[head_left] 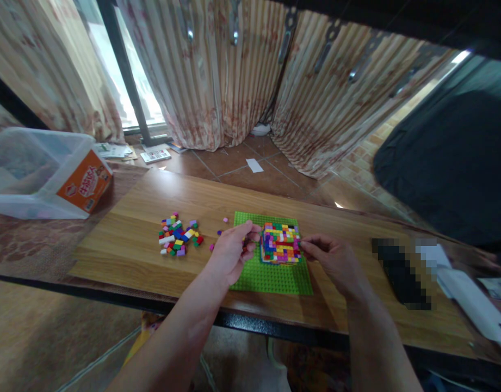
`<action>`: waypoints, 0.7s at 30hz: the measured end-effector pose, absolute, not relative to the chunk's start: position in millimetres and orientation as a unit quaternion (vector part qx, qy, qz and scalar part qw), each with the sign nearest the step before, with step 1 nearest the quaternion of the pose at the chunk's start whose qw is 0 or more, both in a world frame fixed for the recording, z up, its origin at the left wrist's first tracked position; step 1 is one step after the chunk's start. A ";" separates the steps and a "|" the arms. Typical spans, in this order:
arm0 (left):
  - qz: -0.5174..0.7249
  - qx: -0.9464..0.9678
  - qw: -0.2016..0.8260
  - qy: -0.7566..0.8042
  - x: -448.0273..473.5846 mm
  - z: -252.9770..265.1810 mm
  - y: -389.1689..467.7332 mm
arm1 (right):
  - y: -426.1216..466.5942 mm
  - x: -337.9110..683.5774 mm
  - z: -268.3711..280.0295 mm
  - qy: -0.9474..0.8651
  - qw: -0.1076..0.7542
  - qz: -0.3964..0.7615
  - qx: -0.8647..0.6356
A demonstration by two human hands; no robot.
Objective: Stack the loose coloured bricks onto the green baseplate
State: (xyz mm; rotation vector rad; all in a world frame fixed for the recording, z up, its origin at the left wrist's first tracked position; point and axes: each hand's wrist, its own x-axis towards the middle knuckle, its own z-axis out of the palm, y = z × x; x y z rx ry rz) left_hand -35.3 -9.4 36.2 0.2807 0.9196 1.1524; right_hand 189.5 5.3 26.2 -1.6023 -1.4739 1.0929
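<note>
Brick stack: the block of many-coloured bricks (280, 245) sits on the green plate (270, 286), toward its right side.
Left hand: the left hand (234, 247) is at the stack's left side, its fingers bent in and close together; it is too small to tell if they hold a brick.
Right hand: the right hand (334, 258) has its thumb and finger pinched near together at the stack's right edge; whether a brick is between them, one cannot tell.
Loose bricks: a heap of loose bricks (179, 237) lies on the wooden table (119, 239), left of the plate.
Far left: a clear box (42, 174) with an orange label.
</note>
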 end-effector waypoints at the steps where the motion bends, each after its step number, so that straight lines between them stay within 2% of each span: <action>1: 0.524 0.127 0.731 0.418 -35.2 36.2 -9.3 | 5.1 189.2 25.9 -0.562 0.349 0.425 -0.618; 21: 0.523 0.102 0.747 0.398 -31.1 35.2 -8.6 | 5.8 179.6 22.6 -0.504 0.387 0.467 -0.615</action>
